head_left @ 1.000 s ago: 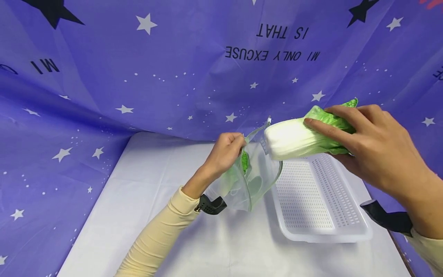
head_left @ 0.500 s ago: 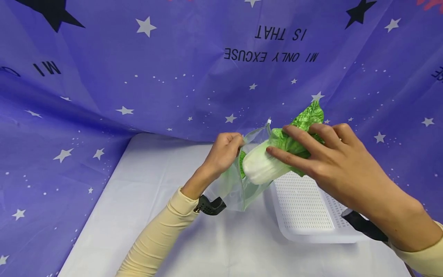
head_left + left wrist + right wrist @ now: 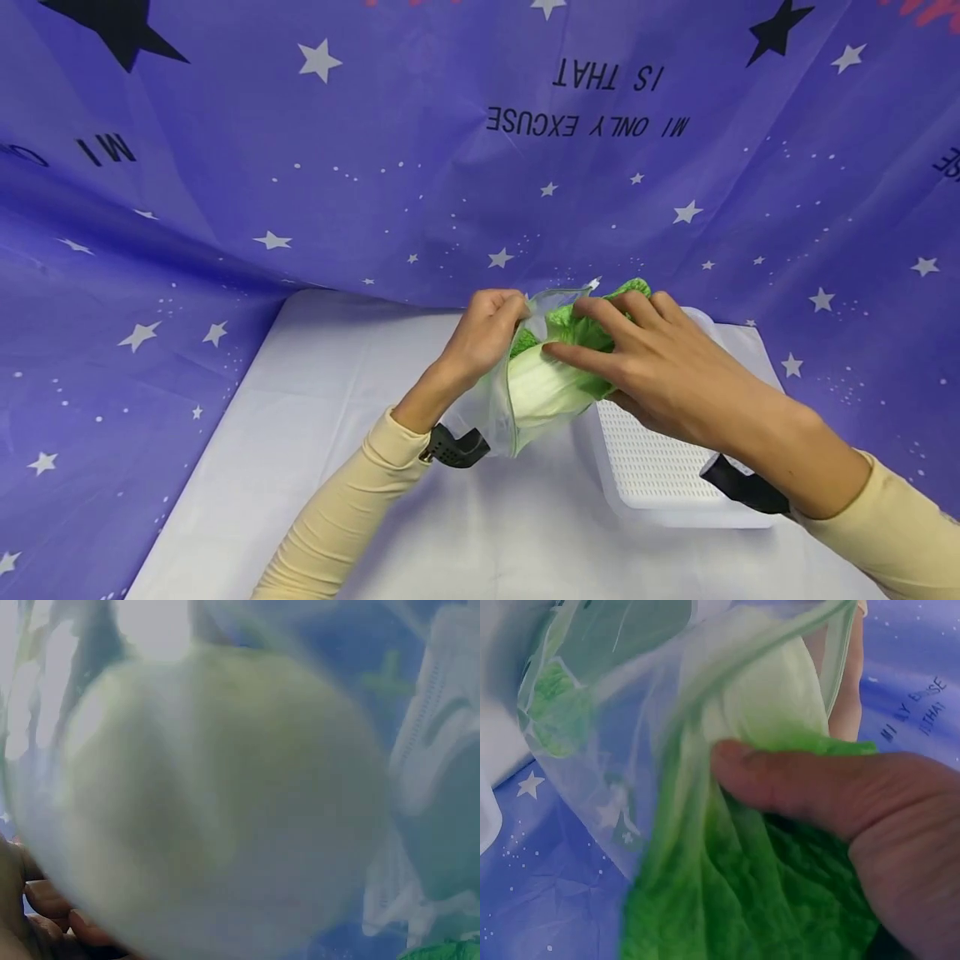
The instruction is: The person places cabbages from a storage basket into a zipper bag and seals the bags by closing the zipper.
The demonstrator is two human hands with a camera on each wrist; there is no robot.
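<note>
My left hand [image 3: 486, 337] pinches the rim of a clear zip bag [image 3: 491, 421], whose mouth faces right. In my right hand [image 3: 667, 379] is a napa cabbage [image 3: 546, 390], its white base inside the bag mouth and its green leaves outside. The right wrist view shows the thumb [image 3: 780, 776] pressed along the cabbage, with the bag's rim crossing its white stalk. In the left wrist view, the blurred pale base [image 3: 225, 817] shows through the plastic. Another green leafy piece [image 3: 559, 712] lies within the bag. My right palm hides part of the leaves.
A white perforated plastic basket [image 3: 660, 458] stands on the white table to the right, partly under my right forearm. Behind the table hangs a blue-purple cloth [image 3: 420, 167] with stars and lettering. Each wrist carries a black camera mount [image 3: 459, 447].
My right hand has moved left and down, tilting the cabbage and bringing its white base from beside the bag into the mouth. The left hand has stayed on the rim.
</note>
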